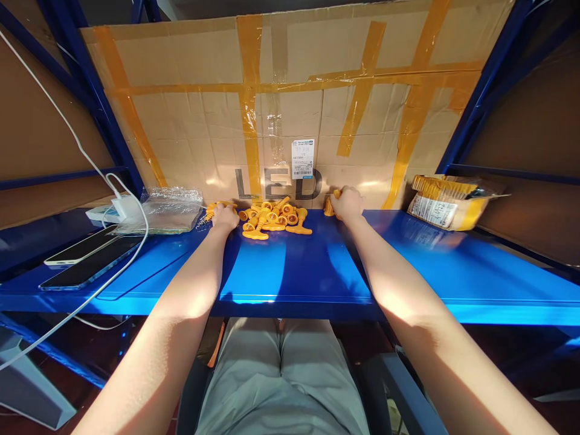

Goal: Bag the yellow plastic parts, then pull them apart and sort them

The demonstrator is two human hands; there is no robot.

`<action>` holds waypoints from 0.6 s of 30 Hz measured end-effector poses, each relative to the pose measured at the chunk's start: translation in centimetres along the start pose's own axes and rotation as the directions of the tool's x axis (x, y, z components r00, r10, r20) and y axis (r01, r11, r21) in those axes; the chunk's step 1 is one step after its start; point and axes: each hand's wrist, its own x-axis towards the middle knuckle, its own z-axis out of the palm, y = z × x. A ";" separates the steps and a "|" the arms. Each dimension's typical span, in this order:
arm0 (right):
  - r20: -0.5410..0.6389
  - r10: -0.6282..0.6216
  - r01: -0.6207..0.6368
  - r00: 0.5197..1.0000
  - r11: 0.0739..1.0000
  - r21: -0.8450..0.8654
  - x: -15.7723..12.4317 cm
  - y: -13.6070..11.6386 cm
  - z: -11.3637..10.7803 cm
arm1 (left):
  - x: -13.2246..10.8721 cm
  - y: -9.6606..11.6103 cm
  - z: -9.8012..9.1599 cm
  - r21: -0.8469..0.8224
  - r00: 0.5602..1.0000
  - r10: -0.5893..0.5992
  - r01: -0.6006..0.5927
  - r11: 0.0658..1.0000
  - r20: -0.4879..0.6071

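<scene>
A pile of orange plastic T-handled pieces (267, 217) with round, cup-like ends lies on the blue shelf top (254, 272) near the cardboard. At the pile's left side, my left hand (225, 216) is closed with its fingers curled down by more orange ribbed pieces (214, 207). Whatever lies under those fingertips is hidden. To the right, apart from the pile, my right hand (348, 203) is closed on an orange plastic piece (328, 208). Its ribbed lower end points down at the shelf top, and the fingers cover much of the rest.
A large taped cardboard sheet (203, 133) stands behind the shelf top. Two phones (90, 263), a white charger with its cable (124, 207) and a clear plastic bag (170, 208) are at left. An opened parcel (446, 205) lies at right. Blue posts (484, 90) frame the sides.
</scene>
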 end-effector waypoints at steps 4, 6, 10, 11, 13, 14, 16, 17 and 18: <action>0.132 0.155 -0.152 0.979 0.988 -0.035 -0.1 2.0 0.1 | 0.2 -0.4 0.4 -0.019 1.000 0.005 -0.005 1.000 -0.013; 0.168 0.189 -0.185 0.968 0.982 -0.042 -0.1 2.6 0.1 | 0.3 -0.6 0.7 0.012 1.000 0.025 -0.025 1.000 0.014; 0.210 0.198 -0.192 0.957 0.980 -0.052 -0.1 2.6 0.2 | 0.5 -0.8 1.1 0.070 0.994 0.028 -0.036 0.997 0.101; 0.224 0.197 -0.187 0.955 0.980 -0.066 -0.1 2.3 0.2 | 0.6 -0.8 1.1 0.080 0.992 0.022 -0.032 0.996 0.123; 0.256 0.195 -0.174 0.947 0.979 -0.104 -0.2 1.8 0.2 | 0.6 -0.7 1.1 0.095 0.987 0.014 -0.030 0.995 0.160; 0.271 0.195 -0.167 0.943 0.978 -0.122 -0.3 1.5 0.1 | 0.6 -0.7 1.0 0.100 0.985 0.014 -0.032 0.994 0.174; 0.294 0.189 -0.150 0.937 0.977 -0.148 -0.4 1.0 0.1 | 0.5 -0.6 1.0 0.103 0.982 0.019 -0.039 0.994 0.185; 0.300 0.185 -0.142 0.936 0.977 -0.159 -0.4 0.8 0.1 | 0.5 -0.5 1.0 0.103 0.982 0.021 -0.041 0.994 0.186; 0.305 0.184 -0.137 0.934 0.976 -0.170 -0.5 0.6 0.0 | 0.4 -0.4 0.9 0.102 0.982 0.020 -0.040 0.994 0.185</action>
